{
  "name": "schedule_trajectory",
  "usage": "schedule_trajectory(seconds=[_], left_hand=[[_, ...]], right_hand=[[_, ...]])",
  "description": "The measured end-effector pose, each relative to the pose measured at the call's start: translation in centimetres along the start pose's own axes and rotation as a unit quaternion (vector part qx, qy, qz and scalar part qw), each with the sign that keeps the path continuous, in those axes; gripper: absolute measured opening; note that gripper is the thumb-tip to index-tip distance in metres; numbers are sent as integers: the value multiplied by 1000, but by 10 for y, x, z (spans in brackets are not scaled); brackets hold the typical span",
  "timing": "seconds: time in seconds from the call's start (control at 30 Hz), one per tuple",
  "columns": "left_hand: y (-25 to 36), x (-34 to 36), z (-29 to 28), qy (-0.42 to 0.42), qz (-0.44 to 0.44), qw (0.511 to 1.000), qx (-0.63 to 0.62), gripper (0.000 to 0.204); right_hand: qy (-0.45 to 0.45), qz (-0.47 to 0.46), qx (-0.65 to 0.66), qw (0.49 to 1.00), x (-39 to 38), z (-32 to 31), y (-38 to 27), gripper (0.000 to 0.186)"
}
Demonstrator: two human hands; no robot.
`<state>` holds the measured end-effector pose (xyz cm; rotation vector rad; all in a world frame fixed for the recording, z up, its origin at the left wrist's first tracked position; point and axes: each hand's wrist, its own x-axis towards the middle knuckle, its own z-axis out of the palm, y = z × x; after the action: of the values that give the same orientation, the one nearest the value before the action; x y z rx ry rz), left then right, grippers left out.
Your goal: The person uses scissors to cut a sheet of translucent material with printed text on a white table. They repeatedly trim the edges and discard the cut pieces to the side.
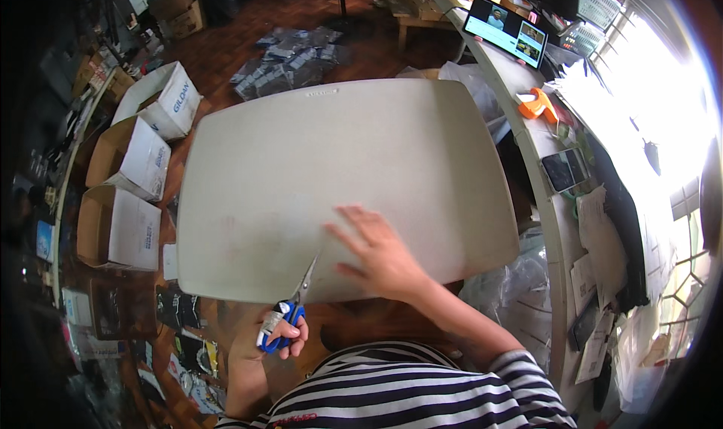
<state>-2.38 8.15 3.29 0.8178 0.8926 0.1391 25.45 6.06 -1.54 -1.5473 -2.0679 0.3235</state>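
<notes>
My left hand (288, 337) is closed around the blue handles of a pair of scissors (303, 284), just off the table's near edge. The blades look closed together and point up and away, their tips over the tabletop. Some whitish wrapping shows by the handle. Over the near middle of the pale grey table (301, 158), my right hand (373, 252) is stretched out with its fingers spread and nothing in them. It is slightly smeared by motion, and I cannot tell whether it touches the surface.
Open cardboard boxes (135, 229) line the left side. Along the right runs a ledge with a lit tablet (505, 31), an orange tape dispenser (538, 105), a phone (565, 170) and papers. Plastic-wrapped packets (290, 56) lie on the floor beyond the table; clear bags (504, 282) sit at the right.
</notes>
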Motion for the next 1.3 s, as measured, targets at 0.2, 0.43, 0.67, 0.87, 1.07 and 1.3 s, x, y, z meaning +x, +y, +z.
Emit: schedule_trajectory(seconds=[0.2,0.43,0.67,0.87,1.07,1.3], left_hand=[[-24,-34,-10,135,127,982,-45,29],[-31,-29,-12,185,113,976,-8,29],[-6,30,13,75,115,990,40,25],[19,45,56,53,128,982,131,27],[26,34,65,49,151,964,214,21],[-6,10,51,86,88,987,102,16]], right_hand=[[-88,-126,-68,986,71,63,-31,56],[-21,96,-56,994,-55,-26,50,50],[202,626,-84,748,-404,-48,90,51],[60,490,100,864,-269,-116,-25,33],[287,320,-305,850,-225,-315,87,23],[219,556,-360,716,-339,-420,267,43]])
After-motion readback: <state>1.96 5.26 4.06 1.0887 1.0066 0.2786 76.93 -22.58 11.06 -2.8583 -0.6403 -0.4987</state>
